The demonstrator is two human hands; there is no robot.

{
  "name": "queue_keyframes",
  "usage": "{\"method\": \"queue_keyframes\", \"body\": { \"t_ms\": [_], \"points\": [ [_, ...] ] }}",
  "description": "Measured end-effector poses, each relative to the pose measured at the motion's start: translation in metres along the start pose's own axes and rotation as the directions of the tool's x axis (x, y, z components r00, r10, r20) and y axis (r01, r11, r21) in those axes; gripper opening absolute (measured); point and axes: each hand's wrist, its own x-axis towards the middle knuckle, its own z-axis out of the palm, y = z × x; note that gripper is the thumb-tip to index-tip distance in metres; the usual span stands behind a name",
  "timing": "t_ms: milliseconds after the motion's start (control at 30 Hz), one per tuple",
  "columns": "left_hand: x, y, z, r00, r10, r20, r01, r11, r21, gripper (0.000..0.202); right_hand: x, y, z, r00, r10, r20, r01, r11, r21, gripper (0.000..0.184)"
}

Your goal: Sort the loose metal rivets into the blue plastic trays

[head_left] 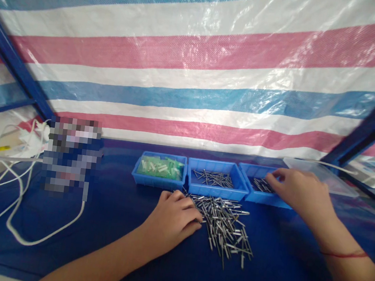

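A loose heap of thin metal pins with thicker silver sleeves, which look like blind rivets, lies on the blue tabletop. My left hand rests against the heap's left side, fingers curled and thumb close to them; whatever is between its fingertips is hidden. Over the right blue bin is my right hand, thumb and forefinger brought together above the rivets inside; I cannot make out what they hold. More rivets lie in the middle blue bin.
The left blue bin holds a green bag with small pale pieces. A clear plastic lid lies at the back right. White cables loop across the left side. Blue frame posts and a striped sheet bound the table.
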Motion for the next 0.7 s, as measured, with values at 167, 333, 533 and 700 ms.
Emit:
{"method": "queue_keyframes", "body": {
  "t_ms": [167, 333, 533, 700],
  "points": [
    [-0.001, -0.001, -0.001, 1.000, 0.024, 0.009, -0.025, 0.999, 0.034, 0.022, 0.001, -0.014, -0.005, 0.983, -0.077, -0.168, 0.092, 0.992, 0.087, 0.029],
    [0.000, -0.001, 0.001, 0.999, 0.045, 0.019, -0.046, 0.997, 0.065, 0.016, -0.009, -0.039, -0.012, 0.945, -0.243, -0.219, 0.289, 0.933, 0.213, 0.025],
    [0.003, -0.001, 0.007, 0.999, -0.002, -0.044, 0.003, 0.999, 0.032, 0.014, -0.044, -0.093, -0.035, 0.840, -0.493, -0.228, 0.542, 0.748, 0.383, 0.018],
    [0.006, -0.004, 0.009, 0.981, -0.113, -0.161, 0.078, 0.976, -0.205, 0.012, -0.068, -0.122, -0.043, 0.830, -0.531, -0.172, 0.513, 0.603, 0.611, 0.008]
  ]
}}
